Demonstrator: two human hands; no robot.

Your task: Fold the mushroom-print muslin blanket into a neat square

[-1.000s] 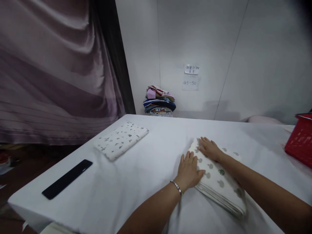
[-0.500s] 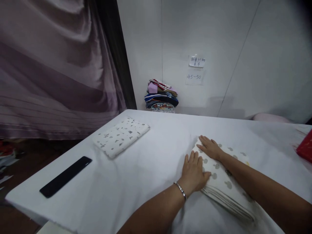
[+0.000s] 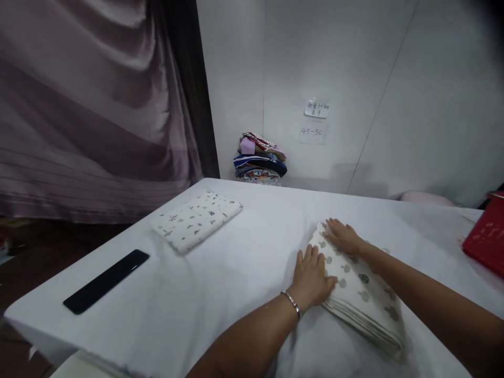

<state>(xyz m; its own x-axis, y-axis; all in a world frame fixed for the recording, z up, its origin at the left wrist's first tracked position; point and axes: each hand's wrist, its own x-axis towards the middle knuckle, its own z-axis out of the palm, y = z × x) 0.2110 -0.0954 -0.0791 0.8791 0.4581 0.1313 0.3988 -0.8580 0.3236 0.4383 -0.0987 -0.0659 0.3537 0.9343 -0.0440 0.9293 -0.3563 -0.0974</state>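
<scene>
A thick folded cloth (image 3: 360,296), white with grey mushroom-like prints, lies on the white-covered table (image 3: 252,262) at the right, its stacked layers showing along the near edge. My left hand (image 3: 313,275), with a silver bracelet at the wrist, presses on its left edge, fingers stretched out. On the far end of the same cloth rests my right hand (image 3: 343,237), laid flat with fingers extended. Neither hand is gripping the fabric. The right forearm covers part of the cloth's right side.
Another folded printed cloth (image 3: 199,220) lies at the table's left, with a long black flat object (image 3: 106,281) nearer the left edge. Something red (image 3: 486,236) sits at the far right. Behind the table are a stack of folded fabrics (image 3: 260,160) and a purple curtain (image 3: 90,105).
My right hand has slid slightly to the right along the cloth's far end. My left hand stays nearly in place. The view has turned a little right, showing more of the red object.
</scene>
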